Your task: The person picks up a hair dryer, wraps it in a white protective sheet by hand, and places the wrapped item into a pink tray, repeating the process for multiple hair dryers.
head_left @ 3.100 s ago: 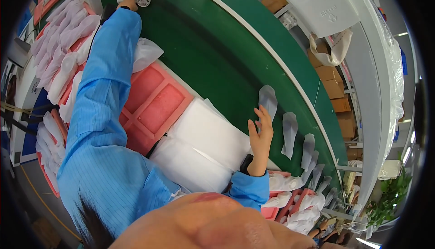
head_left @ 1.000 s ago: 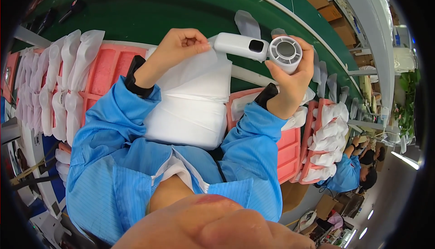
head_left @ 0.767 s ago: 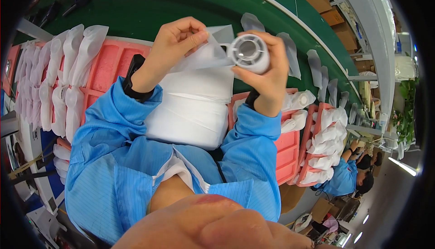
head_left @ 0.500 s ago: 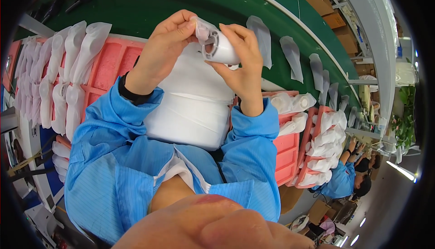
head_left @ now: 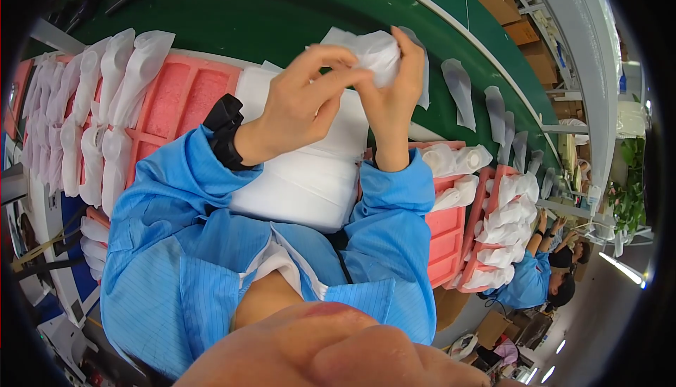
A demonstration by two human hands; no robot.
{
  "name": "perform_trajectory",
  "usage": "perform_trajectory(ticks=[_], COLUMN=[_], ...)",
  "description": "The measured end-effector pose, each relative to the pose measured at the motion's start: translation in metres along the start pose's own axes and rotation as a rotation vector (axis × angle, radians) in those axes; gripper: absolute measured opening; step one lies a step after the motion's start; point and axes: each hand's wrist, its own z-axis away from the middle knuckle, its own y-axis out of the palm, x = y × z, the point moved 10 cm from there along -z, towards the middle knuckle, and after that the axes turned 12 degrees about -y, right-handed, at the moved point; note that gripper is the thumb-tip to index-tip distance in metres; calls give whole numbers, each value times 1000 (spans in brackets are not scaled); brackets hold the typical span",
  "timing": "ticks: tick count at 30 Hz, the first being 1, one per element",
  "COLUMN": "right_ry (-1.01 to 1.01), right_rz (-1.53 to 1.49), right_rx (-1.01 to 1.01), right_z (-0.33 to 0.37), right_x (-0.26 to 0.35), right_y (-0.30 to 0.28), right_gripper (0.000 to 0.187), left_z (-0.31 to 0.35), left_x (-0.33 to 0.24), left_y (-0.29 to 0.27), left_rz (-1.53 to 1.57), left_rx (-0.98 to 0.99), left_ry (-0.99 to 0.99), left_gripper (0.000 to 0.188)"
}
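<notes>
Shifted rightward since half a second ago: rounded bundle in translucent white wrapping.
It sits over the green tabletop, clasped between the right hand's thumb and fingers; left hand's fingertips are beside it, whether pinching I cannot tell.

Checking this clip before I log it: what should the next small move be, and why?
Probably a small tug with the left hand on the loose corner of the white film, the right hand holding steady: the film looks bunched in the right hand's grasp, and that corner juts out near the left hand.
</notes>
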Motion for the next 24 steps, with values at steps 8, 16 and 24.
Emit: perform_trajectory(ticks=[8,16,24], right_ry=[202,123,120], right_rz=[-456,-465,-204], right_rx=[9,93,176], right_z=[18,15,19], right_x=[12,11,3], right_y=[28,33,41], right_gripper=[62,47,44], left_z=[-20,-30,-22], left_x=[27,47,42], left_y=[-19,-33,-58], left_rz=[-47,674,268], left_rx=[-116,223,-177], left_ry=[-119,-164,-184], left_gripper=[49,43,39])
